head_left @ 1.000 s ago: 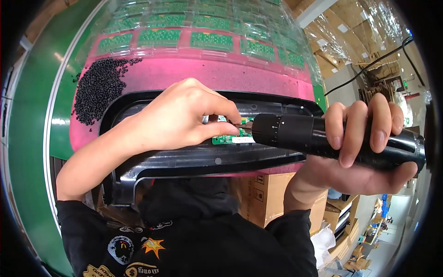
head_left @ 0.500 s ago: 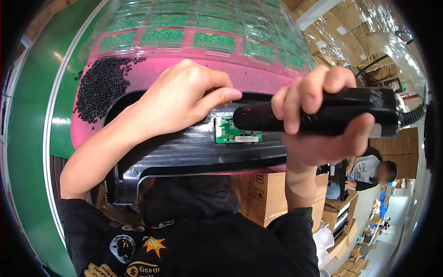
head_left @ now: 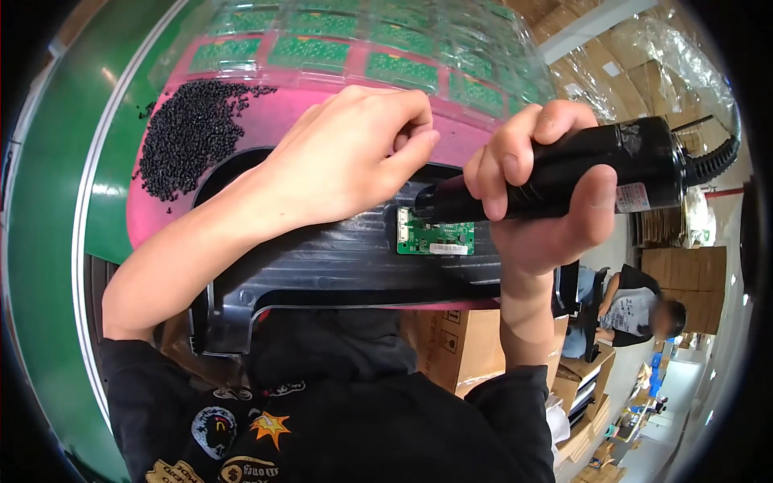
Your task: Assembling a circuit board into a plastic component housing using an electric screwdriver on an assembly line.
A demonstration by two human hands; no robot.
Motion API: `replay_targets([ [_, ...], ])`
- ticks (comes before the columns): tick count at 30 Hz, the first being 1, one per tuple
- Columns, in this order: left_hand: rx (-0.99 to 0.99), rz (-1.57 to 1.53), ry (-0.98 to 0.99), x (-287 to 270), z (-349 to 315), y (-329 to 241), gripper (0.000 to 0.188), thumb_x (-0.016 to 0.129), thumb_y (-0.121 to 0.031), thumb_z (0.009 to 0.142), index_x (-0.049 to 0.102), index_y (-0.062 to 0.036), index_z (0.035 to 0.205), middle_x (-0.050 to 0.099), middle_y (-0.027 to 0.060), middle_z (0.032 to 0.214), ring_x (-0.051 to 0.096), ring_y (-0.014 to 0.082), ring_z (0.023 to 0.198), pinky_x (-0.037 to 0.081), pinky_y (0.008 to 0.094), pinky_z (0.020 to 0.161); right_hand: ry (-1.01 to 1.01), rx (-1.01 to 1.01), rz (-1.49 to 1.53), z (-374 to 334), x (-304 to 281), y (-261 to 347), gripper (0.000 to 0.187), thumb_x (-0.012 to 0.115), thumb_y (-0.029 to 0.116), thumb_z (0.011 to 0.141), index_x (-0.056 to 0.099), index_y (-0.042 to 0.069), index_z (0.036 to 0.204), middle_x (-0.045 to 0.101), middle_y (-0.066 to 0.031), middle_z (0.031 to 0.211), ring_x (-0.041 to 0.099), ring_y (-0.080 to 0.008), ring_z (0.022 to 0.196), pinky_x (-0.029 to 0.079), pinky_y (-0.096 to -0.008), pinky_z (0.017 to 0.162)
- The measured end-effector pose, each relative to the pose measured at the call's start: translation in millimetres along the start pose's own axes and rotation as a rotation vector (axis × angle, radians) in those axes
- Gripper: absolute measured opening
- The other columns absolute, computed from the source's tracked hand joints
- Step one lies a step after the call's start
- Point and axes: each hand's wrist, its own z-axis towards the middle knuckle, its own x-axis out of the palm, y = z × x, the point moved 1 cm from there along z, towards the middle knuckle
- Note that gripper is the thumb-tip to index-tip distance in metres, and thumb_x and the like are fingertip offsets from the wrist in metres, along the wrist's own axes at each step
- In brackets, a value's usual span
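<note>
My right hand [head_left: 547, 181] is wrapped around a black electric screwdriver [head_left: 604, 169], its narrow nose angled down to the left. The nose is over the upper left part of a green circuit board [head_left: 436, 239]; the bit's contact point is hard to make out. The board lies in a long, ribbed black plastic housing [head_left: 338, 262]. Above the housing is my left hand [head_left: 354, 157], with thumb and forefinger curled together near the screwdriver's nose. Whatever those fingers may pinch is hidden.
A heap of small black screws [head_left: 189, 137] lies on the pink mat [head_left: 145, 217] at left. Clear trays of green circuit boards [head_left: 310, 52] sit at the back. A cable [head_left: 713, 161] trails from the screwdriver. Cardboard boxes [head_left: 475, 346] stand nearby; another person [head_left: 632, 310] sits at right.
My left hand has moved up, farther from the board. The screwdriver's nose has shifted toward the board's left edge, and its handle has tilted upward. The whole view has shifted slightly.
</note>
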Motion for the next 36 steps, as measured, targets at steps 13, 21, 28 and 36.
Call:
replay_targets([
  [13,0.089,0.109,0.12,3.2,-1.5,13.2,0.015,0.065,-0.016,0.087,0.069,-0.0022,0.09,0.067,0.0183,0.077,0.066,0.0371,0.079,0.052,0.046,0.068,0.149,0.051,0.026,7.4,-0.4,-5.5,0.051,0.054,0.054,0.093,0.045,0.006,0.109,0.052,-0.0076,0.073,0.045,-0.0113,0.046,0.043,-0.0284,0.051],
  [21,0.115,0.162,0.191,1.6,-2.1,9.3,0.014,0.07,-0.018,0.082,0.07,-0.0045,0.085,0.067,0.015,0.076,0.066,0.0344,0.079,0.052,0.0455,0.068,0.093,0.0,-0.047,4.8,3.0,0.7,0.048,0.052,0.051,0.094,0.045,0.006,0.109,0.053,-0.0087,0.076,0.047,-0.0134,0.048,0.044,-0.031,0.052],
  [28,0.313,0.163,0.23,4.9,-4.2,8.1,0.017,0.078,-0.012,0.073,0.069,-0.0037,0.084,0.066,0.0091,0.076,0.063,0.0281,0.077,0.049,0.0402,0.065,-0.023,-0.211,0.281,-3.8,-5.5,42.0,0.049,0.051,0.054,0.093,0.052,0.008,0.112,0.052,-0.0021,0.084,0.044,-0.0112,0.053,0.037,-0.0294,0.054],
  [36,0.429,-0.077,0.24,8.4,-1.6,4.9,0.016,0.078,-0.006,0.073,0.068,0.0007,0.084,0.067,0.01,0.077,0.061,0.0258,0.072,0.048,0.0364,0.062,-0.067,-0.255,0.256,-11.3,-8.5,62.1,0.05,0.055,0.054,0.091,0.052,0.008,0.11,0.052,-0.0004,0.084,0.042,-0.0099,0.054,0.036,-0.0291,0.056],
])
